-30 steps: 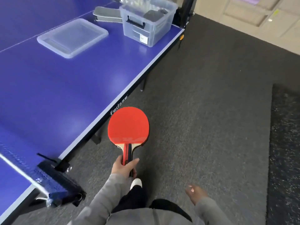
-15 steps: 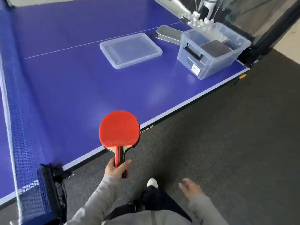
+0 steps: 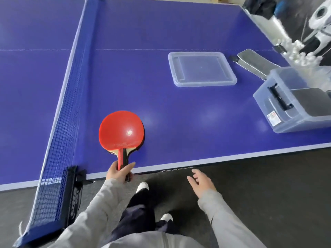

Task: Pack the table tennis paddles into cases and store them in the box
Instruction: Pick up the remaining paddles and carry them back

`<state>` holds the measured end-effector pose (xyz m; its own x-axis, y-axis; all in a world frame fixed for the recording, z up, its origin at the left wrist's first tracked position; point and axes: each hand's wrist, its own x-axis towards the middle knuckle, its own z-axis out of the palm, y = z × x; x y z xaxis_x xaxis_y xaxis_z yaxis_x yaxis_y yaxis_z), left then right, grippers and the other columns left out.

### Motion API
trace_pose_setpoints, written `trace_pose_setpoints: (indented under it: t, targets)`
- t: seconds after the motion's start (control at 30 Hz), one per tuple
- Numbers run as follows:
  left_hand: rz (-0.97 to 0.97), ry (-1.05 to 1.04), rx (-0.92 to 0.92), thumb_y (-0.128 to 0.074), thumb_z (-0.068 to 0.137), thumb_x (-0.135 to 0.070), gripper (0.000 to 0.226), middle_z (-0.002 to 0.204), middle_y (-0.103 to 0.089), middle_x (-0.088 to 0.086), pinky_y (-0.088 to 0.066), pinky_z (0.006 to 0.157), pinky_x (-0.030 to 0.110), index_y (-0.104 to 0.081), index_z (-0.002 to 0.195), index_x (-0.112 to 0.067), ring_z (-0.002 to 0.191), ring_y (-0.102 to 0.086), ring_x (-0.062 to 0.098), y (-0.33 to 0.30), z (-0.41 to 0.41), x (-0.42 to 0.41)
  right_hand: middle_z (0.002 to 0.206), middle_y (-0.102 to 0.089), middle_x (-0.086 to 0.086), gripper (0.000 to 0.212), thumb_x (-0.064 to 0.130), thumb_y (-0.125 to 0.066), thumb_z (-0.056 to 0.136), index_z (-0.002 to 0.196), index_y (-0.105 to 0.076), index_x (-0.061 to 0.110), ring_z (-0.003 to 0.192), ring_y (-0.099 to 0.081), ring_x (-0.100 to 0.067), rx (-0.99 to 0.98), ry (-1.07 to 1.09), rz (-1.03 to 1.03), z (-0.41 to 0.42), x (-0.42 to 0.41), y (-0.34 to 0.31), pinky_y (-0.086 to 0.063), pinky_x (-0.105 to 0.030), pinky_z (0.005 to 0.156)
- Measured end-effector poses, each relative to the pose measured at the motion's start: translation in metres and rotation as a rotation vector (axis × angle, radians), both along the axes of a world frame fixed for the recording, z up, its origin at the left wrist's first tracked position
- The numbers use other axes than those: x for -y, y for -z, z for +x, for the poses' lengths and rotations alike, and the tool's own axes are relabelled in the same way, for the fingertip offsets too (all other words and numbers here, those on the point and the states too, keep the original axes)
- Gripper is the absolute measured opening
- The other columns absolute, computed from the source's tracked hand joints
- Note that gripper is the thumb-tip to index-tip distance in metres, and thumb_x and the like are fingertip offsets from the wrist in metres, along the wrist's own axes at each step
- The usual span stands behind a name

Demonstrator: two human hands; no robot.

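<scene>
net [image 3: 59, 122] blocks left, lid [image 3: 202, 68] ahead

1. Left hand [image 3: 119, 171]: fingers and thumb curled round the handle of a red paddle [image 3: 121, 131], blade pointing away from the body, red face up.
2. Left arm: grey sleeve, reaching forward from the lower left.
3. Right hand [image 3: 201, 181]: holds nothing, fingers loosely spread, palm turned left.
4. Right arm: grey sleeve, extends forward from the lower right.

Head view, down over table [image 3: 179, 108]
</scene>
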<state>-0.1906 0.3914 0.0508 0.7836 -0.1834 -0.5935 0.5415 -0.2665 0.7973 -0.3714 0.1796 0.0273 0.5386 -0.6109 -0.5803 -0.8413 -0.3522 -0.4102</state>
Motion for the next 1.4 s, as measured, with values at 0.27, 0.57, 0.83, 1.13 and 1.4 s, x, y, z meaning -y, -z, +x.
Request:
trace_pose_setpoints:
  t: [0.27,0.57,0.83,1.13,1.4]
  targets:
    - [0.013,-0.096,-0.052,-0.07,0.082,-0.014,0.023,0.058,-0.051,0.012,-0.048,0.052,0.027,-0.052,0.093,-0.004,0.043,-0.05,0.02,0.024,0.097,-0.006,0.144,-0.039,0.004,0.05,0.039,-0.044,0.096,0.142,-0.031,0.025,0.13,-0.04,-0.017,0.039,-0.165,-0.034,0.116,0.002,-0.003,-0.039,-0.033,0.102]
    - [0.067,-0.125,-0.084,-0.071,0.081,-0.012,0.022,0.065,-0.051,0.01,-0.046,0.055,0.029,-0.051,0.088,-0.006,0.054,-0.049,0.02,0.041,0.156,-0.01,0.155,-0.017,0.002,0.057,0.038,-0.046,0.096,0.146,-0.025,0.022,0.144,-0.014,-0.015,0.013,-0.314,-0.152,0.214,0.002,0.011,-0.027,-0.034,0.11]
    - [0.138,-0.074,-0.05,-0.074,0.078,-0.01,0.031,0.059,-0.031,0.001,-0.033,0.038,0.013,-0.044,0.07,-0.009,0.051,-0.03,0.016,0.042,0.162,-0.013,0.158,-0.009,-0.002,0.064,0.05,-0.048,0.092,0.146,-0.023,0.028,0.145,-0.006,-0.022,-0.137,-0.386,-0.297,0.241,0.0,0.029,-0.028,-0.039,0.109]
    - [0.349,-0.083,0.06,-0.073,0.078,-0.023,0.022,0.084,-0.043,0.004,-0.035,0.048,0.023,-0.054,0.078,-0.011,0.055,-0.044,0.019,0.046,0.156,-0.012,0.159,0.0,-0.003,0.07,0.049,-0.049,0.092,0.149,-0.015,0.028,0.147,-0.001,-0.024,-0.175,-0.441,-0.358,0.236,-0.007,0.034,-0.025,-0.04,0.112]
    - [0.444,-0.062,0.085,-0.067,0.078,-0.013,0.014,0.092,-0.052,0.008,-0.043,0.068,0.034,-0.054,0.079,-0.016,0.079,-0.055,0.03,0.051,0.155,-0.01,0.159,0.003,-0.003,0.07,0.052,-0.042,0.094,0.15,-0.008,0.028,0.147,0.0,-0.024,-0.196,-0.486,-0.406,0.232,-0.008,0.036,-0.026,-0.039,0.112]
